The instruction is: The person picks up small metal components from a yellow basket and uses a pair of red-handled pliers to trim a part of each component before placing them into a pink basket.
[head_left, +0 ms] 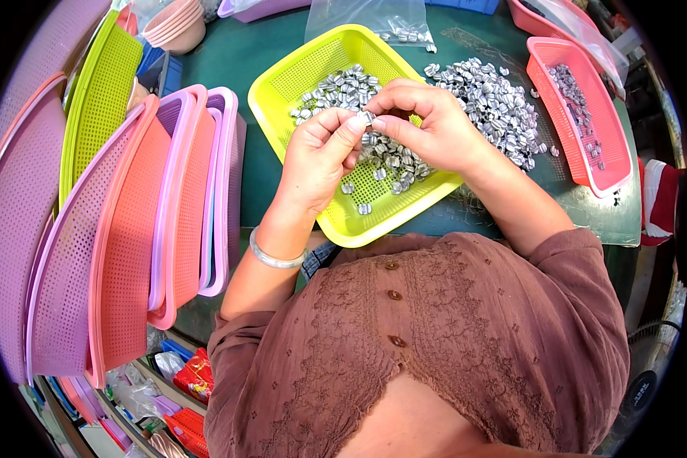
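Observation:
My left hand and my right hand meet above a yellow-green plastic basket. Between their thumbs and forefingers they pinch one small grey-and-silver part, mostly covered by the fingertips. Many similar small parts lie in the basket under the hands, heaped toward its far side, with a few scattered near its front. To the right of the basket, a large loose pile of the same kind of parts rests on the green table. What exactly these parts are I cannot tell.
Tall stacks of purple, pink and green perforated baskets stand on the left. At the right edge a pink basket holds more small grey parts. A clear plastic bag lies at the back, near nested pale pink bowls.

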### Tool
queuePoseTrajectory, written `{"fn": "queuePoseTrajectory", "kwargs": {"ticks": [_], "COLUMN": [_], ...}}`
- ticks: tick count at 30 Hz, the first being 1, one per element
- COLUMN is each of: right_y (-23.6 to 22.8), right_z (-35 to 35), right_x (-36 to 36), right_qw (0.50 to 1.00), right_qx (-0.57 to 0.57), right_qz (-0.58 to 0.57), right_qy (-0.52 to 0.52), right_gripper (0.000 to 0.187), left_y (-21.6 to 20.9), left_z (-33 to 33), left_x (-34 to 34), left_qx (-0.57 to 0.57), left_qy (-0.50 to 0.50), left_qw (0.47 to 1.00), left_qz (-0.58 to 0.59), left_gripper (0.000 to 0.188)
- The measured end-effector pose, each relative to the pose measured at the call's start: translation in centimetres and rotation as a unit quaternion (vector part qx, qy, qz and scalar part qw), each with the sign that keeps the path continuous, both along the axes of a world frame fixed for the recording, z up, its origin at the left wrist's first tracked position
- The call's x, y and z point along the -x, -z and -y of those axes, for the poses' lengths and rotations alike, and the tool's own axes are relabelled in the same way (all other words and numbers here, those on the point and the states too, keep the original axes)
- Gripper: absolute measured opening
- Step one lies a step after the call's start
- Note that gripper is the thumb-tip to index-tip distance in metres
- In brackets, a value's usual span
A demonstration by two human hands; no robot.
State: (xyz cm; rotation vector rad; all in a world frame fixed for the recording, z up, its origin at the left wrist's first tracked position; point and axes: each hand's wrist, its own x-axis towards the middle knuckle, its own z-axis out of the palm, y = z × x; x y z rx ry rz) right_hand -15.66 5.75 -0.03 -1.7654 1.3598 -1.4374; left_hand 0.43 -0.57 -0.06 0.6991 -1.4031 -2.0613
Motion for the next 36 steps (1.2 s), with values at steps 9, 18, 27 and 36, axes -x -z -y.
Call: {"fn": "queuePoseTrajectory", "kwargs": {"ticks": [9, 18, 27, 36], "right_y": [0.15, -0.02, -0.19, 0.09], "right_z": [0.0, -0.13, -0.2, 0.0], "right_x": [0.06, -0.05, -0.01, 0.16], "right_qw": [1.0, 1.0, 1.0, 1.0], "right_qx": [0.016, 0.003, -0.006, 0.025], "right_qz": [-0.006, 0.01, 0.014, -0.004], "right_qy": [0.007, 0.005, 0.006, 0.007], "right_gripper": [0.01, 0.01, 0.01, 0.009], "left_y": [0.07, 0.25, 0.19, -0.17], "left_z": [-0.03, 0.08, 0.02, -0.15], "left_x": [0.03, -0.15, -0.13, -0.04], "left_qx": [0.002, 0.02, 0.022, 0.032], "left_qy": [-0.004, 0.006, 0.004, 0.008], "left_qw": [1.0, 1.0, 1.0, 0.999], "left_qz": [0.003, 0.006, 0.016, 0.029], "left_gripper": [0.013, 0.009, 0.01, 0.012]}}
